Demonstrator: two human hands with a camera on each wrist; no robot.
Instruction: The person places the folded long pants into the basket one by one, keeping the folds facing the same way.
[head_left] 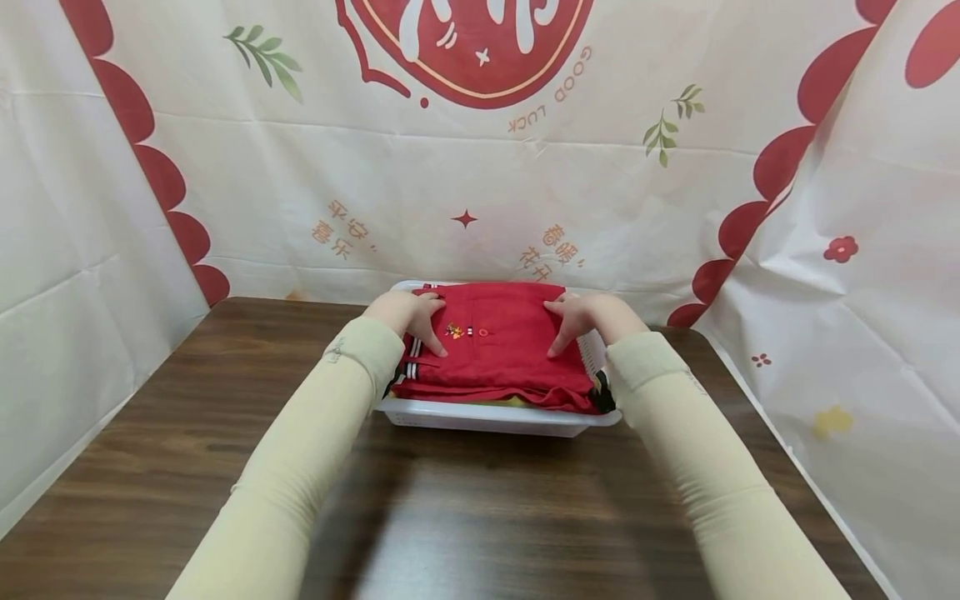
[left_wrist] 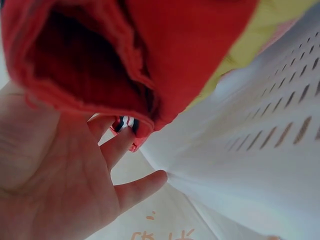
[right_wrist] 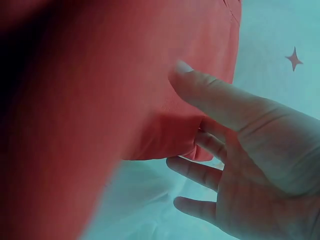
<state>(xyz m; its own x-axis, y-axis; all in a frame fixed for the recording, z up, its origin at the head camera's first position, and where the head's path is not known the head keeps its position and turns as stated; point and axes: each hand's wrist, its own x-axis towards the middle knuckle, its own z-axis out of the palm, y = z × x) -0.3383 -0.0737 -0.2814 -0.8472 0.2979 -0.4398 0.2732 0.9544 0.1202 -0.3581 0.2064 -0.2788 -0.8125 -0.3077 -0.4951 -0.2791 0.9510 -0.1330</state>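
A folded red shirt [head_left: 502, 333] with a small embroidered emblem, a button and striped trim lies on top in a white plastic basket [head_left: 487, 414]. At its left edge is my left hand [head_left: 414, 317], thumb and forefinger spread on the cloth. My right hand [head_left: 581, 321] touches the opposite edge in the same way. In the left wrist view, the left fingers [left_wrist: 137, 190] extend beside a rolled red opening, and the thumb is hidden. The right thumb [right_wrist: 215, 95] lies over the red cloth in the right wrist view, the other fingers loosely extended by its edge.
Yellow cloth [left_wrist: 250, 45] shows beneath the red shirt, and black cloth [head_left: 602, 392] at the basket's right front corner. The basket's slotted wall is close to the left hand. The brown wooden table [head_left: 480, 517] backs onto a printed white curtain [head_left: 450, 167].
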